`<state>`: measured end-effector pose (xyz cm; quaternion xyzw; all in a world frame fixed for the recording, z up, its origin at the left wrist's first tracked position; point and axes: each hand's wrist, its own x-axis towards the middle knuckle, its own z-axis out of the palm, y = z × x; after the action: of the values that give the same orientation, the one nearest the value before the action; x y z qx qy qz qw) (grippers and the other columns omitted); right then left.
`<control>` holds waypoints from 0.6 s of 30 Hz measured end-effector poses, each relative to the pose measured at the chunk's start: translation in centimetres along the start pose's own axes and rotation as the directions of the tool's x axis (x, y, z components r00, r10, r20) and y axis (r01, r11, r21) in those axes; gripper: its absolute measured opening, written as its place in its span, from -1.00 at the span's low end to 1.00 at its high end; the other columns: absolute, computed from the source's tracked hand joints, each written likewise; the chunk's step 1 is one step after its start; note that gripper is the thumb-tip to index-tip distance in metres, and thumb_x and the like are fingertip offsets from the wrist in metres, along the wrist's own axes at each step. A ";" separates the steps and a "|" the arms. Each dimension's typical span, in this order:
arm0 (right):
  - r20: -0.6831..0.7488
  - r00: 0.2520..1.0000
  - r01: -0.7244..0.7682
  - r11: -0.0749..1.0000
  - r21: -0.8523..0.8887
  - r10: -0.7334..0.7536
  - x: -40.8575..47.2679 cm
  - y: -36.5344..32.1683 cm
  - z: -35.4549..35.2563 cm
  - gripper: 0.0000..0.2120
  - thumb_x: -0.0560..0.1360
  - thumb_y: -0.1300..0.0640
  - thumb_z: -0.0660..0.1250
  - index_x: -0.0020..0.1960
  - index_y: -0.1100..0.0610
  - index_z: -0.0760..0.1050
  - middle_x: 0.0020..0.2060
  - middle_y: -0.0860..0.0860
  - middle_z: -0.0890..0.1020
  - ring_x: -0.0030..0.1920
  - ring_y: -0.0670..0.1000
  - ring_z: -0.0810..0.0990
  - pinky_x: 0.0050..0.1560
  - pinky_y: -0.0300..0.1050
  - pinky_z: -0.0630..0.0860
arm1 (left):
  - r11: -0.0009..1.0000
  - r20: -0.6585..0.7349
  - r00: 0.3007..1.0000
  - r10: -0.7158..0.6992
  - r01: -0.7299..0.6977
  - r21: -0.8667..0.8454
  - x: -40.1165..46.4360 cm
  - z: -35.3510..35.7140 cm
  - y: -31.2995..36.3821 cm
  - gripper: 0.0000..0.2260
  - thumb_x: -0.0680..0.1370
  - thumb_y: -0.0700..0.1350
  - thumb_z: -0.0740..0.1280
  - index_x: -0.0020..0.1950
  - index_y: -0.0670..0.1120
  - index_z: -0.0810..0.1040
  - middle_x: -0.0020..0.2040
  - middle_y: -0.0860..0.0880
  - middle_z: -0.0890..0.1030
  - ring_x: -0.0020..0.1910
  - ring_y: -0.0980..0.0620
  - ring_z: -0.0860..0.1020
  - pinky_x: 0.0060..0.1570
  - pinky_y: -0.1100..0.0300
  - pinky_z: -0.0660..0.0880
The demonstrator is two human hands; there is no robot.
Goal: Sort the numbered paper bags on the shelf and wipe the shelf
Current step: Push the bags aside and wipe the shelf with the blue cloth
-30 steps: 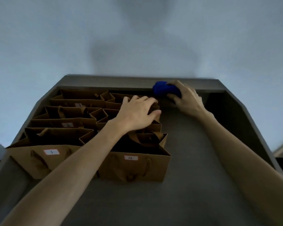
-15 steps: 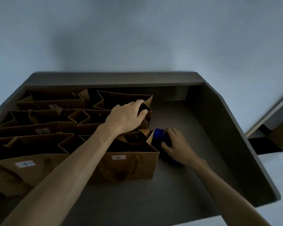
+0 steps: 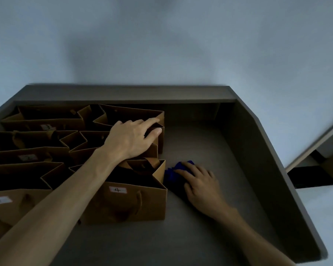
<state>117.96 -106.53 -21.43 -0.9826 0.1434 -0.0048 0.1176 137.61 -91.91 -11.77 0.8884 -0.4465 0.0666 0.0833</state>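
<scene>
Several brown paper bags stand in two columns on the left half of a dark grey shelf. Labels show on bag 4 at the front, bag 1 at front left, bag 2 and bag 3 behind it. My left hand rests flat on the rims of the right column's middle bags, fingers spread. My right hand presses a crumpled blue cloth onto the shelf floor, right beside bag 4. Most of the cloth is hidden under my fingers.
The shelf has a raised back wall and a slanted right side wall. Bare shelf floor lies to the right of the bags. A pale wall rises behind. Another piece of furniture stands at the far right.
My right hand has dragged the blue cloth from the shelf's back edge toward the front, ending beside bag 4. My left hand stayed on the bags. The view shifted right.
</scene>
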 end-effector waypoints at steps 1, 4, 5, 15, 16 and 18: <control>-0.016 1.000 -0.015 1.000 -0.011 0.015 0.6 0.2 0.0 -0.54 0.63 -0.04 0.09 0.51 -0.22 0.14 0.55 -0.09 0.13 0.52 0.03 0.10 0.45 0.08 0.10 | 0.999 -0.015 0.999 -0.048 0.048 0.025 0.0 0.0 -0.1 -0.48 0.59 0.30 -0.12 0.49 0.15 0.21 0.31 0.01 0.54 0.22 -0.05 0.54 0.23 -0.10 0.36; -0.074 0.994 -0.089 0.995 -0.038 0.086 4.1 1.4 -0.1 -0.55 0.63 0.00 0.11 0.50 -0.16 0.18 0.53 -0.03 0.20 0.50 0.07 0.18 0.45 0.09 0.14 | 0.984 -0.042 0.988 -0.149 0.152 0.091 -0.1 -0.1 -0.2 -0.42 0.56 0.34 -0.16 0.48 0.11 0.24 0.36 0.01 0.50 0.30 -0.09 0.47 0.28 -0.15 0.28; -0.088 0.989 -0.120 0.992 -0.033 0.117 5.6 2.0 -0.3 -0.56 0.63 0.02 0.11 0.50 -0.14 0.20 0.52 -0.01 0.23 0.49 0.09 0.20 0.45 0.10 0.16 | 0.985 -0.030 0.988 -0.152 0.154 0.083 -0.1 -0.1 -0.3 -0.42 0.56 0.34 -0.16 0.48 0.11 0.23 0.37 0.01 0.48 0.32 -0.10 0.45 0.30 -0.15 0.27; -0.057 0.992 -0.119 0.987 -0.110 0.114 15.1 2.5 -1.4 -0.54 0.63 -0.06 0.06 0.52 -0.02 0.22 0.52 0.14 0.24 0.51 0.18 0.17 0.47 0.17 0.12 | 0.997 0.017 0.999 -0.027 0.028 -0.077 0.6 0.3 -1.0 -0.52 0.60 0.28 -0.08 0.49 0.20 0.19 0.43 0.06 0.41 0.39 -0.04 0.38 0.36 -0.13 0.23; -0.053 0.994 -0.098 0.991 -0.087 0.094 14.1 2.2 -1.2 -0.53 0.63 -0.11 0.06 0.51 -0.05 0.22 0.53 0.12 0.22 0.52 0.16 0.17 0.48 0.15 0.12 | 0.997 0.014 1.000 -0.028 0.029 -0.074 0.8 0.4 -1.0 -0.53 0.61 0.28 -0.07 0.49 0.20 0.19 0.43 0.06 0.41 0.40 -0.04 0.37 0.36 -0.12 0.21; -0.029 0.999 -0.034 0.996 -0.080 0.032 11.2 1.4 -0.9 -0.48 0.60 -0.23 0.07 0.52 -0.13 0.17 0.55 0.07 0.17 0.53 0.13 0.15 0.47 0.15 0.13 | 0.997 0.007 0.999 -0.037 0.037 -0.066 1.0 0.5 -1.1 -0.53 0.61 0.27 -0.07 0.49 0.20 0.20 0.43 0.06 0.41 0.41 -0.03 0.35 0.38 -0.11 0.19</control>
<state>128.24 -111.22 -21.12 -0.9839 0.1615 -0.0107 0.0761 139.14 -92.18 -12.19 0.8934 -0.4323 0.0475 0.1127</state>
